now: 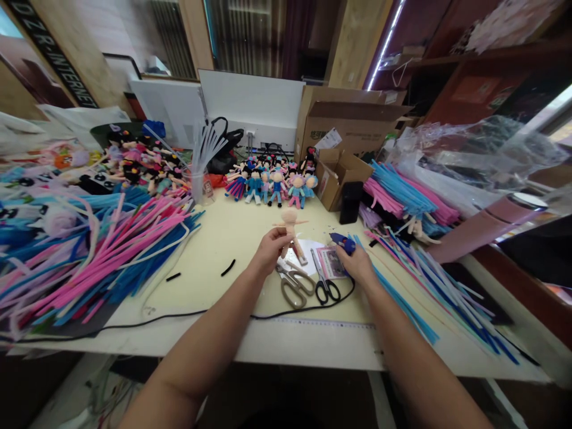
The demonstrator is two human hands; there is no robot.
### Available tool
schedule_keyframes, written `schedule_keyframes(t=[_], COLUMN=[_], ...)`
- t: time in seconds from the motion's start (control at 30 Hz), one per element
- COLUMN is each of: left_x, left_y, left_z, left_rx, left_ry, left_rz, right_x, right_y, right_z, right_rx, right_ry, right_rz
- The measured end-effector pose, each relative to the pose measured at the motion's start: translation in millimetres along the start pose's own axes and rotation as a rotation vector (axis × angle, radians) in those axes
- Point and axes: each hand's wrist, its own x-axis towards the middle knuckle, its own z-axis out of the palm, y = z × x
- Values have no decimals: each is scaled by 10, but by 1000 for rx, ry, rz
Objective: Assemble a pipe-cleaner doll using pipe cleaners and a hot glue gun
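My left hand (272, 245) is closed on a bare beige doll (289, 221) made of pipe cleaners, held upright with its arms spread. In my right hand (357, 262) is a blue glue gun (343, 241), its nozzle pointing left toward the doll. A black cord runs from near that hand along the table's front. Between my hands lie grey-handled scissors (292, 292), black-handled scissors (328, 292), a white paper (308, 265) and a small printed card (333, 262).
Pink and blue pipe cleaners (129, 250) are heaped at left, more (447, 286) at right. Several finished dolls (274, 179) stand at the back beside cardboard boxes (342, 173). A pink flask (487, 226) leans at right. Two short black pieces lie left of my left hand.
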Motion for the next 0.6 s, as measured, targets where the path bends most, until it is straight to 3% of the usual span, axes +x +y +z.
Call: schedule_keyframes(t=[0.2, 0.33, 0.47, 0.6], left_x=[-1, 17, 30, 23], left_y=[-4, -13, -7, 15], left_z=[2, -17, -30, -17], left_rx=[8, 7, 26, 31], left_ry=[-9, -12, -1, -7], left_rz=[-13, -12, -1, -6], right_x=[28, -19, 1, 105], right_y=[-110, -15, 201, 393], right_z=[5, -144, -422, -584], right_rx=[-26, 57, 120, -53], right_ry=[-84, -166, -64, 30], right_rz=[37, -33, -68, -51])
